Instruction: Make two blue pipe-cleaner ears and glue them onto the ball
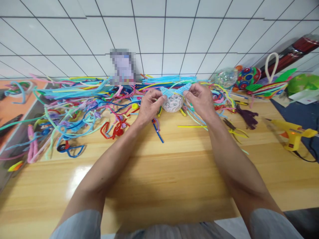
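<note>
My left hand (pixel 150 103) is closed, its thumb and fingertips pinching a light blue triangular pipe cleaner piece (pixel 167 92). Opposite it, my right hand (pixel 201 100) grips a similar blue pipe cleaner piece (pixel 183 89). Both pieces are at the upper edge of a round, whitish, see-through ball (pixel 172 103) between the hands. Whether they are fixed to the ball, I cannot tell. Just below and to the left of it, a short blue pipe cleaner (pixel 158 133) lies on the wooden table (pixel 159 179). A straight yellow pipe cleaner (pixel 191 126) is under my right wrist.
Tangled coloured pipe cleaners (pixel 82 106) cover the table's back left. At right are a yellow hot glue gun (pixel 292 132) with a cord, pliers (pixel 234 129) and a dark purple bundle (pixel 246 117). A phone-like object (pixel 123 68) leans on the tiled wall (pixel 149 33).
</note>
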`<state>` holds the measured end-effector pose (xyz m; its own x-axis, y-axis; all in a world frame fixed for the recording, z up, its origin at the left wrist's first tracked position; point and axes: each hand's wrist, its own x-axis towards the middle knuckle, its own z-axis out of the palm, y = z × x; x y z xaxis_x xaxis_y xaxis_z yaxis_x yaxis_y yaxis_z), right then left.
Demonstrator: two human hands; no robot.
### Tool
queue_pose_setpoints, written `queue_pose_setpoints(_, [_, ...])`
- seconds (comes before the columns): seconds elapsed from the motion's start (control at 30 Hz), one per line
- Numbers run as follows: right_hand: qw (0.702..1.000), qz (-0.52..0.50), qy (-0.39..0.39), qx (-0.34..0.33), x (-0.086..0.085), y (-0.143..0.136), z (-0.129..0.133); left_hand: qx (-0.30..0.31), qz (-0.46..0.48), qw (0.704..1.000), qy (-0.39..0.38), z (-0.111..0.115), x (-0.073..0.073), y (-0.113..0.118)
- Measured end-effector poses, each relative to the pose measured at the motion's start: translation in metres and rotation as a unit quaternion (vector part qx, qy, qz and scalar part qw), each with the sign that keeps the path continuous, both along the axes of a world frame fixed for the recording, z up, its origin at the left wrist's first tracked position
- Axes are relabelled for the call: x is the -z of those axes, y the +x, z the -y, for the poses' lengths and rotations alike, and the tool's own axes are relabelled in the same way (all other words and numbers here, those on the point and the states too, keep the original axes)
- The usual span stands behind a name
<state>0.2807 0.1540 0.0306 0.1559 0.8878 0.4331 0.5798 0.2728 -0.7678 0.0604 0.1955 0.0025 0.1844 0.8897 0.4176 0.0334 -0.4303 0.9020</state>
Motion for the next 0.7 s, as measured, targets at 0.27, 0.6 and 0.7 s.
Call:
queue_pose_setpoints(0.27, [0.993,0.056,-0.034,-0.095,-0.02,-0.009,0.014,0.118,-0.067,0.987,0.088,0.017,-0.025,0.003])
queue_pose_setpoints(0.6, [0.995,0.008,-0.007,-0.097,-0.03,-0.022,0.024,0.073,-0.044,0.993,0.08,0.014,-0.017,0.004])
queue_pose_setpoints(0.7, [0.993,0.062,0.022,-0.094,-0.029,-0.023,0.023,0.066,-0.036,0.994,0.077,0.012,-0.014,0.005])
